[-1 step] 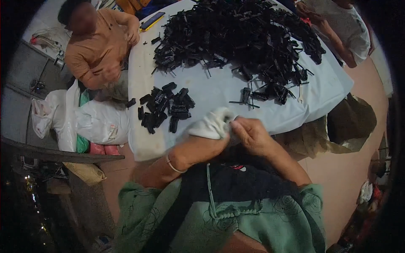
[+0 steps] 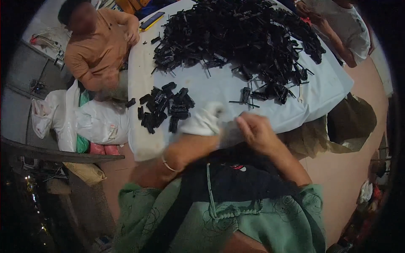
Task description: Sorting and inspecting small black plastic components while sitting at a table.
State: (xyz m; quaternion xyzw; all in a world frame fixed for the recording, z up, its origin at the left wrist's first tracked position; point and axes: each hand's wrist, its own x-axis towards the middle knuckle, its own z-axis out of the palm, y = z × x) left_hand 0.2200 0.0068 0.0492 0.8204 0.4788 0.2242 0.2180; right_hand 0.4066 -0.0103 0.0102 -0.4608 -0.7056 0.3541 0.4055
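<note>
My left hand (image 2: 202,121), in a white glove and blurred by motion, is held over the front edge of the table, its fingers curled. A small dark patch shows at its fingertips; what it is, I cannot make out. Just to the right, my bare right hand (image 2: 256,131) is closed with thumb and forefinger together, and anything inside it is hidden. A gap separates the two hands. Left of the glove lies a small group of black plastic parts (image 2: 160,105). Beyond my hands spreads a large heap of similar black parts (image 2: 236,38), many with thin sticks.
The table (image 2: 211,90) has a pale cover. A yellow-edged phone (image 2: 152,21) lies at its far left. One person (image 2: 99,46) sits at the left, another (image 2: 341,31) at the far right. White bags (image 2: 101,122) stand left; a brown sack (image 2: 354,122) is at the right.
My hands have come apart: the gloved left hand has shifted left, and the right hand slightly right. The black parts on the table lie as before.
</note>
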